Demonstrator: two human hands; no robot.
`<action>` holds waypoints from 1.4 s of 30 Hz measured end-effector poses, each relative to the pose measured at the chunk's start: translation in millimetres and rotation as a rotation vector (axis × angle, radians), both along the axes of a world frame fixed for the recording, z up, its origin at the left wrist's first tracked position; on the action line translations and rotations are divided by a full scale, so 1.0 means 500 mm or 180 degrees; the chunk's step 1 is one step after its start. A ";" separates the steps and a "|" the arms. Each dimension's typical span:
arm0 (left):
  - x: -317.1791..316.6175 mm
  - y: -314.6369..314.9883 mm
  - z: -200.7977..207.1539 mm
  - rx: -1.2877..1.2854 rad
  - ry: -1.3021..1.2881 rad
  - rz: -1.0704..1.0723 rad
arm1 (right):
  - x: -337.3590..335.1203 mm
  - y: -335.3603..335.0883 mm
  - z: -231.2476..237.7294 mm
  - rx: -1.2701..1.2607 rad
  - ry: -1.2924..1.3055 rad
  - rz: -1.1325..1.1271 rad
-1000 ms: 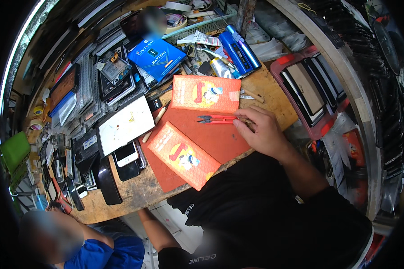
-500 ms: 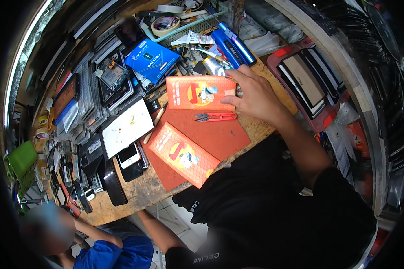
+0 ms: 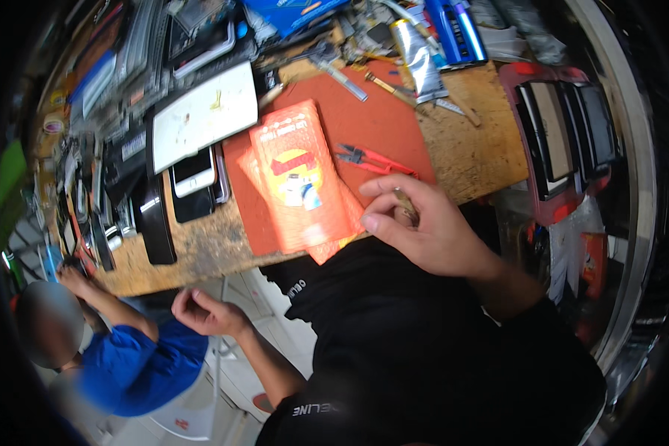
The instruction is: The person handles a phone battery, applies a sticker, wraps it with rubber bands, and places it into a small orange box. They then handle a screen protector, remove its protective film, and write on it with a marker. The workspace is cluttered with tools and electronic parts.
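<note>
My right hand (image 3: 431,234) hovers at the table's front edge with fingers curled and thumb close to the lower right of two orange bubble-wrapped packages. A small brownish thing shows among its fingers, too unclear to name. The upper package (image 3: 293,175) lies over the lower package (image 3: 347,204), mostly hiding it; both rest on a red-brown mat (image 3: 401,119). Beyond my right hand lie red-handled thread snips (image 3: 375,160). Away from the packages, my left hand (image 3: 209,314) hangs below the table edge, fingers loosely closed with nothing seen in them.
Left of the mat are a white panel (image 3: 208,111), a white phone (image 3: 195,178) and a black phone-like slab (image 3: 156,223). A silver tube (image 3: 420,63) and blue tool (image 3: 453,33) lie behind. A red tray (image 3: 557,141) stands right. A person in blue (image 3: 141,364) sits lower left.
The farther package has come nearer and now lies on the other. My right hand has drawn back toward me, off the package. My left hand has risen into view. The view has shifted.
</note>
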State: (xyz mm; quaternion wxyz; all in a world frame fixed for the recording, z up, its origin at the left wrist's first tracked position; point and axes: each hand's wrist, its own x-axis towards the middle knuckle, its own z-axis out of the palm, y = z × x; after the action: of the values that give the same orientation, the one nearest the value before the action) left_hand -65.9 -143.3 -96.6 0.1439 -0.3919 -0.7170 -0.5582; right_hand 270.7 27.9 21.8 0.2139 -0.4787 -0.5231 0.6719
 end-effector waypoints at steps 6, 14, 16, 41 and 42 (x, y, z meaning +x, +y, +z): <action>0.172 0.122 0.143 -0.1622 0.0990 -0.1766 | 0.052 0.023 -0.017 0.1445 0.0964 -0.0624; 0.142 0.123 0.176 -0.2108 0.0355 -0.1963 | -0.015 -0.001 -0.018 0.0725 0.1576 -0.0824; 0.158 0.121 0.169 -0.1721 0.0290 -0.1836 | -0.031 0.002 -0.036 0.0617 0.1347 -0.1060; 0.197 0.147 0.134 -0.1678 0.0979 -0.2668 | -0.046 0.037 -0.042 0.0696 0.0952 0.0005; 0.197 0.146 0.133 -0.1675 0.0984 -0.2660 | -0.046 0.037 -0.041 0.0599 0.0899 -0.0007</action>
State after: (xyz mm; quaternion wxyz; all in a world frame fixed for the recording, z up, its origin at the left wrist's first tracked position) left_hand 32.6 -70.2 -30.3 -0.0905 -0.7457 -0.5857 -0.3044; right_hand 247.8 46.2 1.2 0.3299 -0.3580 -0.5480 0.6802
